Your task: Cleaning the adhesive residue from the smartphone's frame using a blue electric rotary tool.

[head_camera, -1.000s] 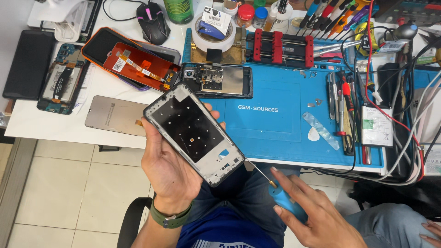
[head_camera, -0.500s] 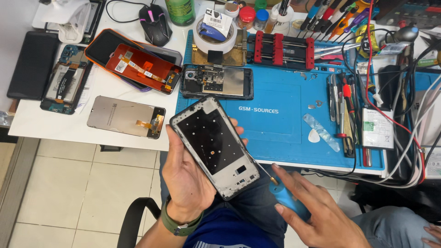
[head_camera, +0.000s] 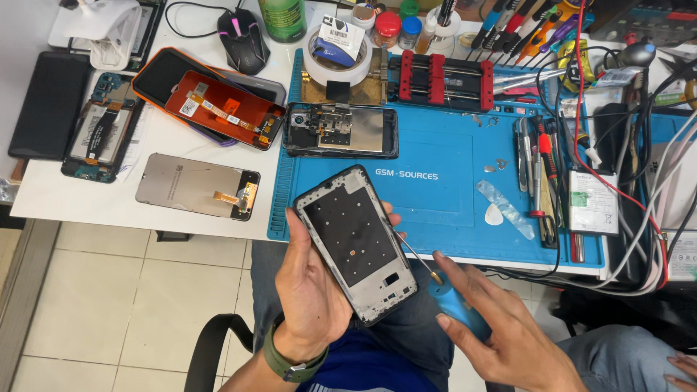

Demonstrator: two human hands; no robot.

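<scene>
A stripped phone frame (head_camera: 357,245) is held at lower centre of the frame, below the counter (head_camera: 181,145) edge, tilted with its inner face upward. The left hand (head_camera: 312,290) cradles it from beneath, fingers closed around its edges. The right hand (head_camera: 501,330) is wrapped around the blue handle of a screwdriver (head_camera: 435,287), whose thin shaft meets the frame's right edge. For sound work, it is judged that the frame should be braced firmly and the driver kept in line with the screw under light pressure. The tip's contact point is too small to make out. The right hand's underside and part of the handle are hidden. Another phone body (head_camera: 340,131) lies on the blue mat (head_camera: 435,181).
</scene>
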